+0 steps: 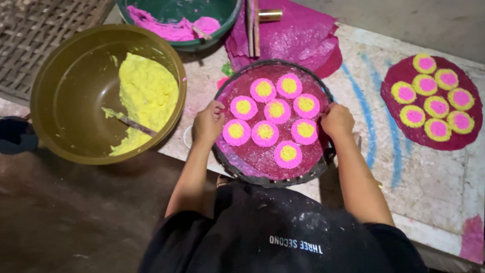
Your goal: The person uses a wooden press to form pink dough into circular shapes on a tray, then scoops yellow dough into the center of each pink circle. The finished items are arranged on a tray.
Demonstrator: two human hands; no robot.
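A round dark tray lies in front of me, lined with a dark pink sheet. Several pink discs with yellow centres sit on that sheet. My left hand grips the tray's left rim. My right hand grips its right rim. Both arms reach out from my black top at the bottom of the view.
A large olive bowl with yellow paste and a spoon stands at left. A green bowl of pink paste sits at the top. Pink sheets lie behind the tray. At right, a dark pink sheet carries yellow discs with pink centres.
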